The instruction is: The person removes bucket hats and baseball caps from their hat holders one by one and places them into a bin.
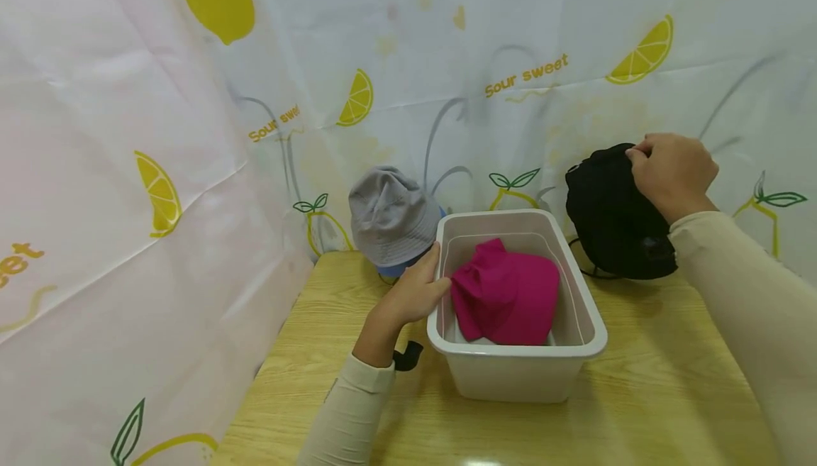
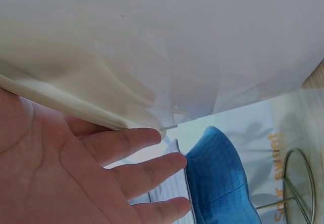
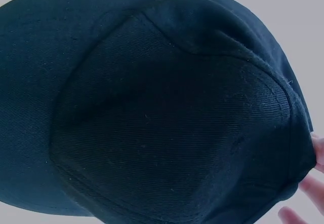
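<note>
A white plastic bin (image 1: 510, 374) stands on the table with a magenta cap (image 1: 523, 296) lying inside it. My left hand (image 1: 413, 292) holds the bin's left rim, thumb over the edge; in the left wrist view its fingers (image 2: 152, 176) extend along the outer wall. On the right, my right hand (image 1: 676, 168) pinches the crown of a black baseball cap (image 1: 613, 211), which hangs tilted with its brim low. The cap (image 3: 172, 117) fills the right wrist view, where only some fingertips (image 3: 319, 150) show at the right edge.
A grey bucket hat (image 1: 392, 214) sits over a blue hat (image 2: 217, 178) behind the bin, on a wire stand (image 2: 298, 188). A wire base (image 1: 596, 274) shows beneath the black cap. Lemon-print cloth (image 1: 408, 47) hangs around the wooden table (image 1: 306, 381). Near my left wrist lies a small black piece (image 1: 408, 356).
</note>
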Available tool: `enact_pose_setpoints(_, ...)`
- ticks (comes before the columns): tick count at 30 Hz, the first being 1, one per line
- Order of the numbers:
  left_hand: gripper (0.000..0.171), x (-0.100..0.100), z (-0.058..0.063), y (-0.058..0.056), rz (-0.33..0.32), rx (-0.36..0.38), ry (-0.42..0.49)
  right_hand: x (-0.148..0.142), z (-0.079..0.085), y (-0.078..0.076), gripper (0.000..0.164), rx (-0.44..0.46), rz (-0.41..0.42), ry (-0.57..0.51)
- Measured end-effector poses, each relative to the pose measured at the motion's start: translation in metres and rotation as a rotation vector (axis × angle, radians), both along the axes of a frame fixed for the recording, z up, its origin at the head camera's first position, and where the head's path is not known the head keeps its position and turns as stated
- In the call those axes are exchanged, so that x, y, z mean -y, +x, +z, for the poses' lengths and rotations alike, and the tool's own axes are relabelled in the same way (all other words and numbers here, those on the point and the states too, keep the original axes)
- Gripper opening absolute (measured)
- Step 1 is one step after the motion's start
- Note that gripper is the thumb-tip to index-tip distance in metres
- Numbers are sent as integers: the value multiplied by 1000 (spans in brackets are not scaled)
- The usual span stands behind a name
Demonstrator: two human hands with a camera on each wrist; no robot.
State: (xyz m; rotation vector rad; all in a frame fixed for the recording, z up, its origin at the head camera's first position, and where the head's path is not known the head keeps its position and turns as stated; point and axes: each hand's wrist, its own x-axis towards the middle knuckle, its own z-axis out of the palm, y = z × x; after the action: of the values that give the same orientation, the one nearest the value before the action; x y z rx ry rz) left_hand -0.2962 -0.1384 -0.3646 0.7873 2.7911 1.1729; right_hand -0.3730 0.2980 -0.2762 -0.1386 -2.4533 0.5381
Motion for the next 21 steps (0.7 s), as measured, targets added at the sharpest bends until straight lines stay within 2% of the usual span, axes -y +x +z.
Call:
enact_pose_setpoints(12,85,0,0,0,-19,20,28,-1,14,3,46,29,-12,-30)
enact_pose_setpoints(21,86,0,1,1,-30,19,30,-2,23,6,46,11,-24,-51)
